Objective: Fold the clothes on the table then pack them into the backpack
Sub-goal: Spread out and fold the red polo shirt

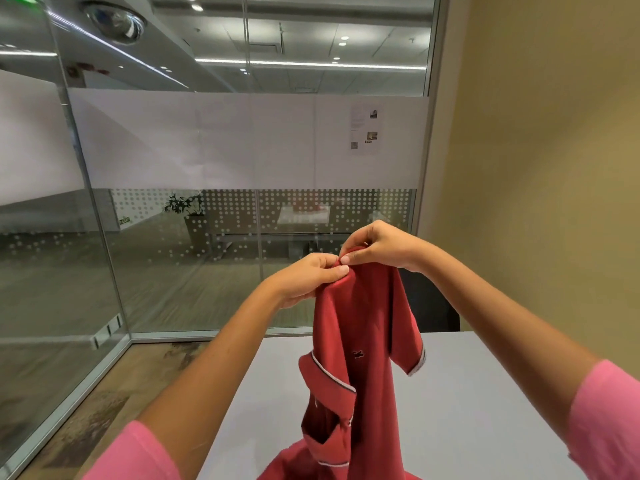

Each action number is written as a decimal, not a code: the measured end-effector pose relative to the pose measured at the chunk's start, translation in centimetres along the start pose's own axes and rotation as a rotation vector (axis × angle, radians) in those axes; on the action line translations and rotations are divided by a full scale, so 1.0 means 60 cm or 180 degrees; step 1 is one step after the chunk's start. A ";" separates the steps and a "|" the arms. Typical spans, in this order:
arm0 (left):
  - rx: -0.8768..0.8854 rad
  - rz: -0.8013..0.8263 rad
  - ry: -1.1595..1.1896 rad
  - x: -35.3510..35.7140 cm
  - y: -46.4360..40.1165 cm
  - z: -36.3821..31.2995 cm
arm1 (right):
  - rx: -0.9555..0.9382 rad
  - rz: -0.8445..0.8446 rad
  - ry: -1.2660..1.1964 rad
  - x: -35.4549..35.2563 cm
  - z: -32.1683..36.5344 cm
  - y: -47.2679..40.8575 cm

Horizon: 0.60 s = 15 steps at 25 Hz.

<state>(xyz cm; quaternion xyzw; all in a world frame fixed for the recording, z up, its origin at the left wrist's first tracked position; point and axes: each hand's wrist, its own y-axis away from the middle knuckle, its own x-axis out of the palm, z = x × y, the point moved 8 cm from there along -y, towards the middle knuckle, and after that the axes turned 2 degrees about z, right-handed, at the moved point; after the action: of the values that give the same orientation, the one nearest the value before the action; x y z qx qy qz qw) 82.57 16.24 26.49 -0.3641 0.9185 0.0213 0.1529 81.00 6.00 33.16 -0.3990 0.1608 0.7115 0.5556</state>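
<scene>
— Which step is in hand?
— Folding, judged barely begun; the red polo shirt [360, 341] is held up above the surface [467, 393], both hands' fingers [341, 269] pinched on one edge.
— And next?
— Spreading flat is likely called for; no backpack is seen.

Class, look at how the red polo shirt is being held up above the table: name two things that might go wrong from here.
Both hands, left hand and right hand, pinch the shirt at one bunched spot, so it may slip free. It hangs twisted, collar drooping, so laying it on the table could trap creases.
</scene>
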 end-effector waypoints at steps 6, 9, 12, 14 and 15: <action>0.0158 -0.0273 -0.0116 -0.039 0.004 -0.032 | 0.1171 0.1190 0.0602 0.017 -0.086 0.040; 0.0201 -0.0472 -0.0448 -0.058 0.006 -0.043 | 0.1658 0.1434 0.2064 0.004 -0.122 0.051; 0.0190 -0.0608 -0.0904 -0.067 0.006 -0.039 | 0.1483 0.0978 0.2932 -0.020 -0.106 0.037; 0.0129 -0.0656 -0.1466 -0.066 0.001 -0.027 | 0.0950 0.0405 0.2806 -0.029 -0.061 0.018; 0.0092 -0.0652 -0.1717 -0.060 -0.001 -0.023 | 0.0675 0.0136 0.2521 -0.031 -0.033 0.010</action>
<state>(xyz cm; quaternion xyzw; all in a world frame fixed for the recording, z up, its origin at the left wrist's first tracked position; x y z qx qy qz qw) 84.73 18.35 28.90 -0.4340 0.8033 0.0887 0.3982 81.34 3.23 33.14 -0.5792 0.4430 0.4937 0.4739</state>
